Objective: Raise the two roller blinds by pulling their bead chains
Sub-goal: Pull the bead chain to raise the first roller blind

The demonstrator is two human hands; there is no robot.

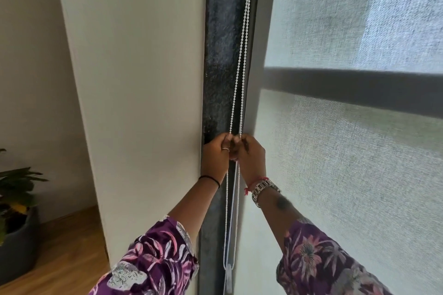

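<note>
A white bead chain (242, 50) hangs in two strands down the dark gap beside the window frame. My left hand (215, 153) pinches the left strand and my right hand (251, 155) pinches the right strand, both at the same height and touching each other. Below the hands the chain loops down to a white plastic weight (229, 275). A grey translucent roller blind (347, 151) covers the window on the right, reaching below the frame. A second blind cannot be told apart here.
A white wall panel (134, 103) stands left of the dark frame strip (220, 55). A dark horizontal window bar (347, 86) shows through the blind. A potted plant (14, 211) sits on the wooden floor (72, 246) at the lower left.
</note>
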